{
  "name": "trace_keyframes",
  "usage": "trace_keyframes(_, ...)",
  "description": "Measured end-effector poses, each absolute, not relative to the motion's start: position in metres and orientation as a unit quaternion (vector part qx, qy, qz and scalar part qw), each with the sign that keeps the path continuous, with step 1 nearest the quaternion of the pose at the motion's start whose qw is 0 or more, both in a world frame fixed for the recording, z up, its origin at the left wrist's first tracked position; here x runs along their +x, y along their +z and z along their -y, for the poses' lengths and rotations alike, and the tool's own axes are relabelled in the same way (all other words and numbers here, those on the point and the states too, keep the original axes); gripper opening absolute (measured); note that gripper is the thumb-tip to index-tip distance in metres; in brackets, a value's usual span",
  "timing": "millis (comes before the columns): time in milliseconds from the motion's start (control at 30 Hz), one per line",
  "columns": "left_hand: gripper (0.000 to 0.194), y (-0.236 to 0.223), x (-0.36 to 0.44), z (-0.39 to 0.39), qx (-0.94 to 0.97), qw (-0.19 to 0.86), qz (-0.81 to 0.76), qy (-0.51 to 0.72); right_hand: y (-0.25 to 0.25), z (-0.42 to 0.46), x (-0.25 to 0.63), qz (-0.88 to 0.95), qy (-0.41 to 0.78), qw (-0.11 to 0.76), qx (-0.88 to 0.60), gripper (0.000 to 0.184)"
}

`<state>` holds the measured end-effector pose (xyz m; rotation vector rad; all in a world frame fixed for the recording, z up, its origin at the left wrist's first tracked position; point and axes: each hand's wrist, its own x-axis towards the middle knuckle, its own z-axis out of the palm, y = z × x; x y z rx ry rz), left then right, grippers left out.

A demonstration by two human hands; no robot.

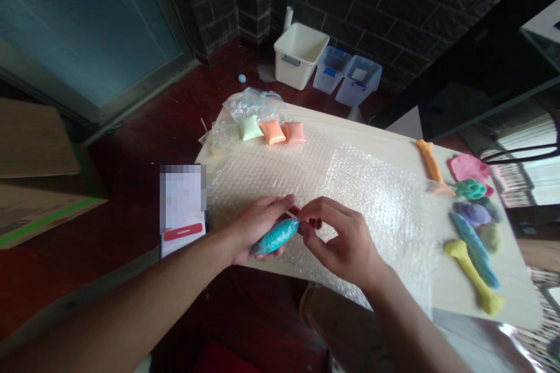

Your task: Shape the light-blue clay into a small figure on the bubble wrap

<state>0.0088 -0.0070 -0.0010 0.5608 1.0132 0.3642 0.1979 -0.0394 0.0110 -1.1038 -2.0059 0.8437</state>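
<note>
My left hand (256, 227) is closed round a turquoise roll of clay (276, 236), holding it over the near edge of a sheet of bubble wrap (350, 186). My right hand (339, 239) pinches the roll's right end with thumb and fingertips. Both hands meet just above the front edge of the low pale table (385, 134).
Green, orange and pink clay packets (272, 130) and clear plastic bags (251, 102) lie at the table's far left. Shaped clay pieces (475, 227) in several colours line the right side. A white bin (300, 52) and clear boxes (350, 74) stand on the red floor by the brick wall.
</note>
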Motion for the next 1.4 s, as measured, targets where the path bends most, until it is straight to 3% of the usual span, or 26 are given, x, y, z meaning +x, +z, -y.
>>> trace_keyframes(267, 0.058, -0.003, 0.005, 0.003, 0.263, 0.858, -0.398, 0.191, 0.004, 0.041, 0.200, 0.768, 0.281, 0.340, -0.464, 0.013)
trace_keyframes(467, 0.051, 0.002, 0.002, 0.002, 0.463, 0.763, -0.362, 0.268, -0.009, 0.032, 0.206, 0.581, 0.443, 0.390, -0.561, 0.006)
trace_keyframes(633, 0.032, -0.002, 0.006, 0.006, 0.535, 0.677, -0.418, 0.286, -0.011, 0.031, 0.203, 0.506, 0.531, 0.404, -0.547, 0.009)
trace_keyframes(933, 0.031, 0.007, 0.003, 0.003, 0.497, 0.704, -0.439, 0.255, -0.006, 0.031, 0.195, 0.443, 0.575, 0.433, -0.534, 0.009)
trace_keyframes(1200, 0.035, 0.003, -0.002, 0.003, 0.458, 0.719, -0.458, 0.252, -0.002, 0.031, 0.199, 0.486, 0.563, 0.436, -0.506, 0.014)
trace_keyframes(1400, 0.037, 0.004, 0.000, 0.002, 0.486, 0.699, -0.455, 0.260, -0.002, 0.032, 0.210, 0.560, 0.537, 0.366, -0.514, 0.020)
